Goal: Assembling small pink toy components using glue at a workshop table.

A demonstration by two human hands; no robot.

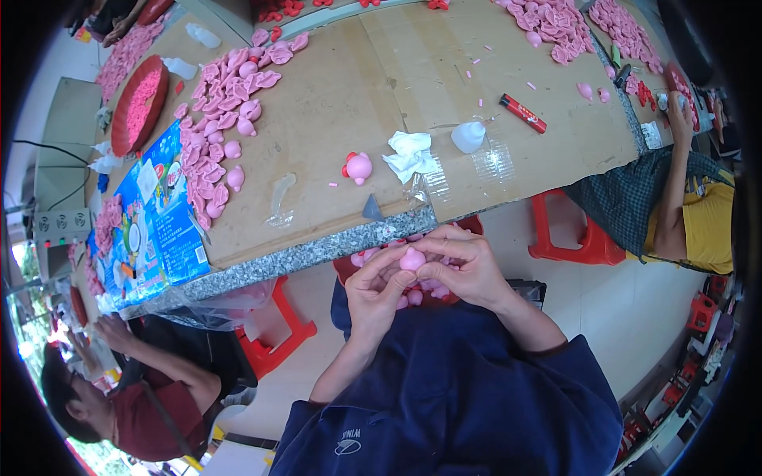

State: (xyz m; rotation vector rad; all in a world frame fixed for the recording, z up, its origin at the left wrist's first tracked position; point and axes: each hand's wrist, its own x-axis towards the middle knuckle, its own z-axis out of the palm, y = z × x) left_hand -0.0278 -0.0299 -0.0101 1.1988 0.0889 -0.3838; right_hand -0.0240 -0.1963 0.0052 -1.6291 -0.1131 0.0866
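Between the fingertips of both hands I hold a small pink rubber piece (412,259) with a rounded body. My left hand (375,289) pinches its left side, and my right hand (468,266) grips it from the right, thumbs close together. Below my hands, a red tub (347,270) in my lap holds several similar pink pieces (416,297), partly hidden by my fingers. On the cardboard-covered table ahead sits a round pink piece (359,168) with red parts at its side. Right of it lie a crumpled white tissue (411,155) and a small white bottle (468,136).
Pink pieces are heaped on the left (214,143) and far right (552,28) of the table. A red marker-like tube (523,113) lies at right. A red bowl (121,119) holds tiny pink bits. Co-workers sit left (163,412) and right (698,214); a red stool (575,238) stands nearby.
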